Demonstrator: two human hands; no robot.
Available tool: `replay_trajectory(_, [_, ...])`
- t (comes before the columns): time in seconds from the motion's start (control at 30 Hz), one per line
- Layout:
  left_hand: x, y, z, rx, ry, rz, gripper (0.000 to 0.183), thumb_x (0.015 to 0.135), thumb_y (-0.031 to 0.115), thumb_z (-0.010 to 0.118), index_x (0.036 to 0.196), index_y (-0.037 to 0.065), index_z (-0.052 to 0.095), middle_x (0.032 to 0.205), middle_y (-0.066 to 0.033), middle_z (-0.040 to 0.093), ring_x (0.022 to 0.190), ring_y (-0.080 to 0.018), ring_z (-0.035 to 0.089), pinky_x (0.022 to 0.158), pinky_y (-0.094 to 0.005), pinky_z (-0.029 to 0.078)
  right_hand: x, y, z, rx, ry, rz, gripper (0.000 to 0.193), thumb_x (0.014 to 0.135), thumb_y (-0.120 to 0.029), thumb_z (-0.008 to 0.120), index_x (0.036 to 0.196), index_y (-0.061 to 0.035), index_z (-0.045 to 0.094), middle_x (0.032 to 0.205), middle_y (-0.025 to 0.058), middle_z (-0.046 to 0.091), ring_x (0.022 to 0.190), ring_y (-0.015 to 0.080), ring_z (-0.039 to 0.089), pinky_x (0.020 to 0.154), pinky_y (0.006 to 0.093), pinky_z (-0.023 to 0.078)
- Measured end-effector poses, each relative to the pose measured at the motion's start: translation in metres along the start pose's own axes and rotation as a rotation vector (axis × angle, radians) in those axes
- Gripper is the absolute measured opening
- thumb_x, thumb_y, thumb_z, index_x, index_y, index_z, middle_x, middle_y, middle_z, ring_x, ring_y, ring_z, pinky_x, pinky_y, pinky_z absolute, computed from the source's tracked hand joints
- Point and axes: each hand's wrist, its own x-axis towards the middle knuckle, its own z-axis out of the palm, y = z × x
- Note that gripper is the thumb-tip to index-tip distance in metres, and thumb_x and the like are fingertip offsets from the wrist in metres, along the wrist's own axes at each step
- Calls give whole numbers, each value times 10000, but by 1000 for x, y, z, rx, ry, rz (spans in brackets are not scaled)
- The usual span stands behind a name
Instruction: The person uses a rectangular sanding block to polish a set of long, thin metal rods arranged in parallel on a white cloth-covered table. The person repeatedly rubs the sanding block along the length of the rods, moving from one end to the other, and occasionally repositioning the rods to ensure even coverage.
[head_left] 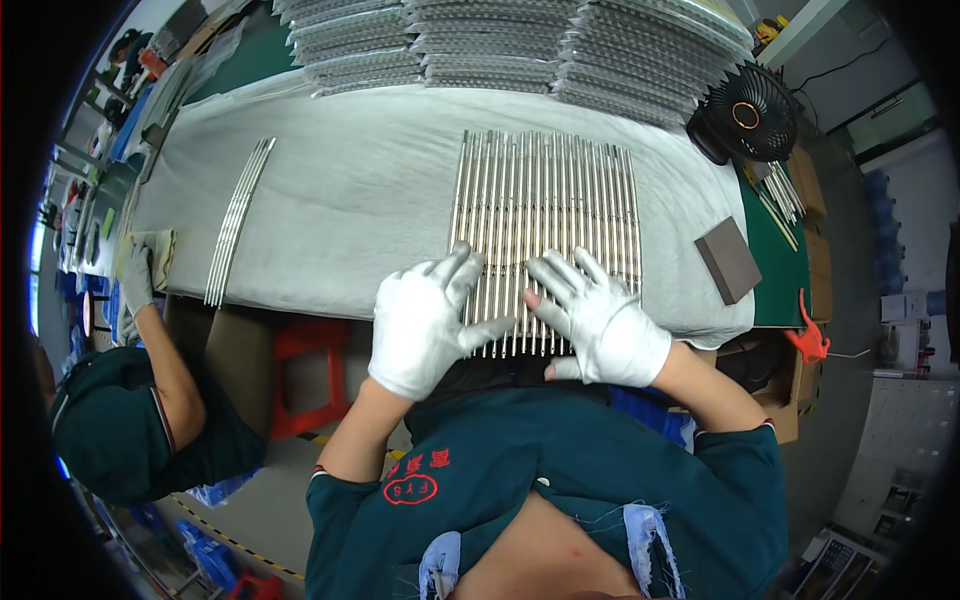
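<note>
Side by side on the cloth-covered table lies a row of thin silver metal rods (545, 200), their near ends reaching the table's front edge. My left hand (420, 318), in a white glove, rests with fingers stretched over the row's left near part. Across the nearer middle and right of the row, my right hand (598, 322) lies flat with fingers spread. A bare fingertip pokes out of its glove. Both palms cover part of the rods. Further left, a small group of similar rods (239, 222) lies apart on the cloth.
Stacked clear plastic trays (490, 45) line the table's back. A black fan (745, 115) stands at the far right, with a dark brown block (728, 260) nearer. A red clamp (808, 335) grips the right corner. At left sits another person (130, 415); a red stool (305, 375) stands between us.
</note>
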Motion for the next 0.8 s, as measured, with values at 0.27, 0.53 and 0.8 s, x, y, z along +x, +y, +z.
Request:
replay_trajectory(0.27, [-18, 20, 16, 177, -43, 46, 1058, 617, 756, 690, 1438, 117, 498, 1363, -256, 542, 1231, -469, 518, 1124, -602, 296, 1, -19, 15, 35, 98, 123, 847, 715, -423, 823, 1377, -16, 489, 1538, 208, 381, 1435, 375, 353, 1200, 531, 250])
replay_trajectory(0.53, [-13, 29, 14, 183, -50, 30, 1032, 605, 692, 744, 1427, 114, 507, 1360, -221, 555, 1239, -462, 515, 1114, -598, 318, 6, -28, 22, -26, 188, 170, 798, 734, -393, 810, 1364, 1, 521, 1486, 200, 441, 1410, 358, 390, 1181, 507, 282])
replay_trajectory(0.8, [-16, 25, 14, 163, -47, 59, 984, 662, 704, 720, 1419, 110, 515, 1368, -210, 563, 1253, -455, 521, 1118, -611, 304, -27, -17, -4, 36, 201, 312, 891, 715, -467, 811, 1397, 12, 496, 1510, 219, 406, 1436, 381, 351, 1205, 509, 247])
